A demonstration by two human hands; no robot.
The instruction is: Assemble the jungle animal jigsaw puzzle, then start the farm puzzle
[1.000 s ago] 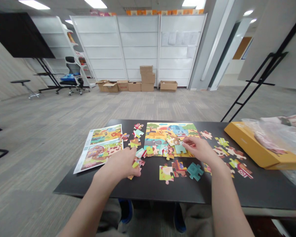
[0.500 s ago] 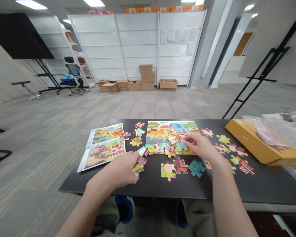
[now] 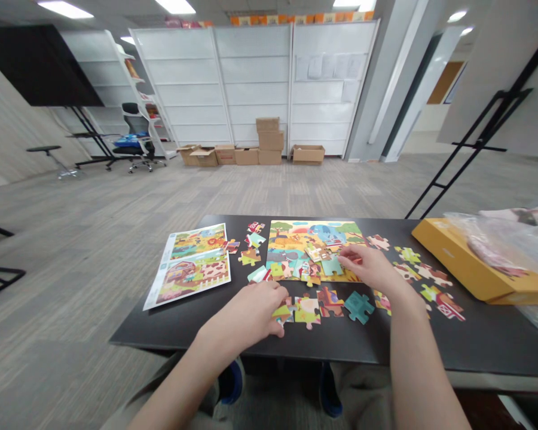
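Note:
My left hand [image 3: 256,307] is closed on a colourful puzzle piece [image 3: 283,312] low over the table, right beside a chicken piece [image 3: 307,310]. How many pieces it covers I cannot make out. My right hand [image 3: 368,267] hovers at the right of the animal picture board [image 3: 287,240], fingers curved and slightly apart, tips close to a pale teal piece [image 3: 332,266]. Several loose pieces lie on that board. A brown-and-red piece [image 3: 330,301] and a dark teal piece [image 3: 359,306] continue the row along the front.
A printed picture sheet [image 3: 192,266] lies at the left of the black table [image 3: 170,328]. Scattered pieces [image 3: 433,273] lie at the right, before a yellow box [image 3: 475,263] with plastic wrapping on it. More pieces [image 3: 250,257] stand between sheet and board.
My left hand has moved right with its piece, up to the chicken piece. My right hand has drawn back very slightly from the pale teal piece.

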